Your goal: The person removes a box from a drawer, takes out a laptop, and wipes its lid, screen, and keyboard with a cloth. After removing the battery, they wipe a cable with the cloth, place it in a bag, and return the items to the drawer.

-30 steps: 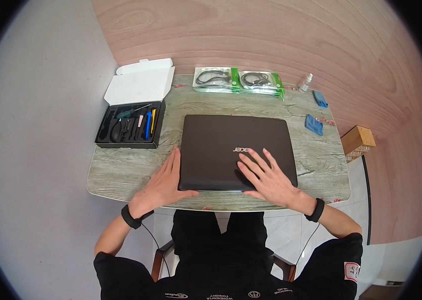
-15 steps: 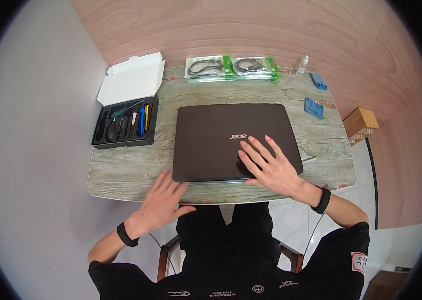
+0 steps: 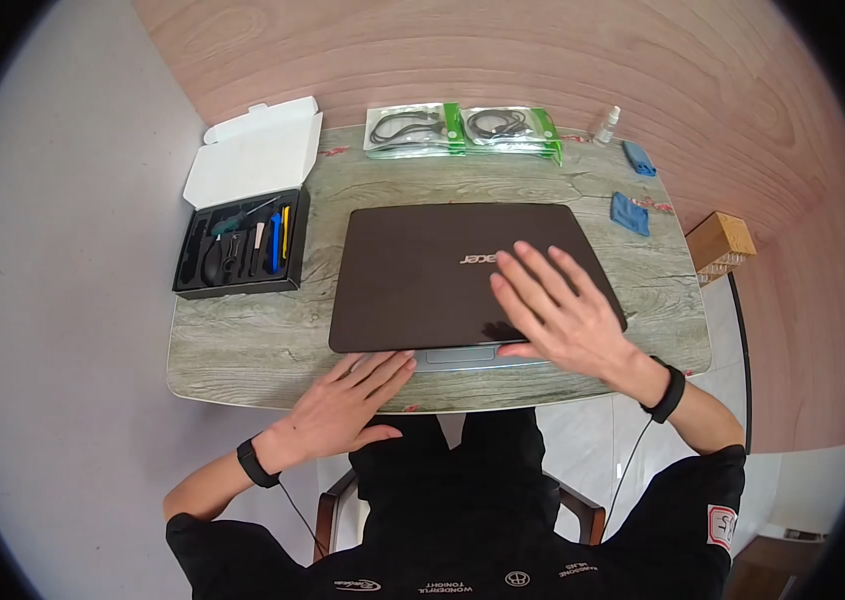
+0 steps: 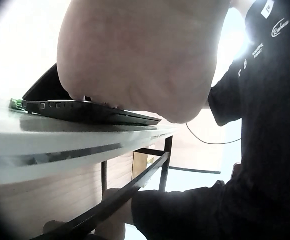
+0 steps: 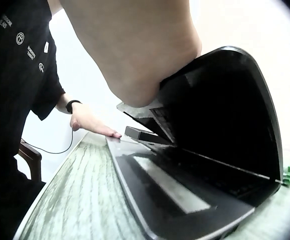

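A dark brown Acer laptop (image 3: 403, 285) lies in front of the person, its lid raised part way. In the right wrist view the lid slants over the keyboard, and the touchpad (image 5: 172, 186) shows on the base. My right hand (image 3: 575, 325) is at the lid's front edge, right of its middle. Its thumb lies along that edge while the straight, spread fingers extend over the top of the lid. My left hand (image 3: 338, 408) rests its straight fingertips on the front left of the laptop's base, palm down, thumb apart.
At the left stands an open black tool box (image 3: 241, 285) with a white lid. Bagged cables (image 3: 408, 132) lie along the back of the table. A small spray bottle (image 3: 608, 125) and blue cloths (image 3: 631, 214) sit at the right. A wooden box (image 3: 721, 245) stands beyond the table's right edge.
The laptop lid has risen from closed, with my right hand at its edge. My left hand has moved from the laptop's left side to the front of its base.
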Available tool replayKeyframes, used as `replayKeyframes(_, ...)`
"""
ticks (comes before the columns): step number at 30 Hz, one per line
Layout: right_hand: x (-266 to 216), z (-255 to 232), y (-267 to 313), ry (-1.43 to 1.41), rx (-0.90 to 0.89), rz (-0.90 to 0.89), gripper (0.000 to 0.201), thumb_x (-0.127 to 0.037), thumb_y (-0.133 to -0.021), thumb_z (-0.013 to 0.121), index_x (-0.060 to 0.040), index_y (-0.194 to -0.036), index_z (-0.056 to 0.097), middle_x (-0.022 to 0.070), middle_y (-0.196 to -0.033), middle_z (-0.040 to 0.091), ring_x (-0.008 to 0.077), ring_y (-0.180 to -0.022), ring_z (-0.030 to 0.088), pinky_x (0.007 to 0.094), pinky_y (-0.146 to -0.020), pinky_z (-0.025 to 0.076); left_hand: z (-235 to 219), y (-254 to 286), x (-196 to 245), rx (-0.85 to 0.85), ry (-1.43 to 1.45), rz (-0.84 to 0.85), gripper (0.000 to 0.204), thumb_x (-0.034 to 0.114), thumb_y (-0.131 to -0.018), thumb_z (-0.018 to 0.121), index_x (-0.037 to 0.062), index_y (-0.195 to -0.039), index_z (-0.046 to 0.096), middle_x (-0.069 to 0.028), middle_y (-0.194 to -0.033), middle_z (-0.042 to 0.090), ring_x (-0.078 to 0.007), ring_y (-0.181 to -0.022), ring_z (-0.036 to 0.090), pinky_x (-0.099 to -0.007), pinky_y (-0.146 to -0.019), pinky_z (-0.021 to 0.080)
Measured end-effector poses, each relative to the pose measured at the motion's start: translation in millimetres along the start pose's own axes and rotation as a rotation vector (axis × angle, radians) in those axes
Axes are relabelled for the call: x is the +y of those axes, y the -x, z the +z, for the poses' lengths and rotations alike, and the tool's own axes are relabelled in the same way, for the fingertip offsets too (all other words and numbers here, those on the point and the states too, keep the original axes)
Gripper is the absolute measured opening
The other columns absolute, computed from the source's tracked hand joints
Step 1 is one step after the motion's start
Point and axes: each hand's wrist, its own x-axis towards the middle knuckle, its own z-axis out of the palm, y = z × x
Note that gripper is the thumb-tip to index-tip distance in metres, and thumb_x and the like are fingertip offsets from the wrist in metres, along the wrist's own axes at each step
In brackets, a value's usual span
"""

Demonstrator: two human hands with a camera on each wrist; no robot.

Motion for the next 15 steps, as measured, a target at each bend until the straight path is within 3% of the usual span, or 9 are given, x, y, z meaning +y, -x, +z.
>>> replayKeyframes(7, 45, -21, -34, 0.08, 0.129, 0.034, 0.082, -0.069, -0.088, 0.056, -0.0016, -0.134, 0.057, 0.0177, -0.135, 0.06, 0.035, -0.128, 0.057, 0.0455, -0.097, 0.052, 3, -1, -3, -0.008, 0.067, -0.001, 0.097, 0.058, -0.088, 0.066, 0.0022, -0.157, 0.028, -0.0127, -0.164, 0.028, -0.0273, -0.153, 0.026, -0.0473, -0.124, 0.021)
replayKeyframes(10, 64, -26, -47, 0.084, 0.105, 0.074, 0.082, -0.07, -0.087, 0.056, -0.0014, -0.131, 0.057, 0.0166, -0.13, 0.062, 0.0337, -0.123, 0.06, 0.0425, -0.094, 0.054, 1, -2, -3, -0.02, 0.072, -0.006, 0.097, 0.058, -0.087, 0.067, 0.0022, -0.157, 0.028, -0.013, -0.164, 0.028, -0.0278, -0.152, 0.026, -0.0484, -0.124, 0.021)
replayKeyframes(14, 94, -26, -63, 0.027, 0.016, 0.157, 0.079, -0.073, -0.088, 0.055, 0.0004, -0.118, 0.063, 0.0145, -0.122, 0.067, 0.0301, -0.1, 0.07, 0.0369, -0.076, 0.058, 2, -1, -6, -0.016, 0.106, 0.002, 0.096, 0.057, -0.088, 0.067, 0.0027, -0.157, 0.028, -0.0128, -0.164, 0.028, -0.0282, -0.152, 0.026, -0.0491, -0.123, 0.022)
replayKeyframes(15, 103, -20, -73, 0.029, 0.247, 0.072, 0.072, -0.071, -0.088, 0.058, 0.0001, -0.091, 0.064, 0.0107, -0.091, 0.067, 0.0237, -0.065, 0.066, 0.0336, -0.053, 0.051, 2, -1, -6, -0.013, 0.114, 0.003, 0.096, 0.056, -0.088, 0.067, 0.0033, -0.157, 0.028, -0.0124, -0.164, 0.028, -0.0281, -0.152, 0.027, -0.0489, -0.123, 0.022)
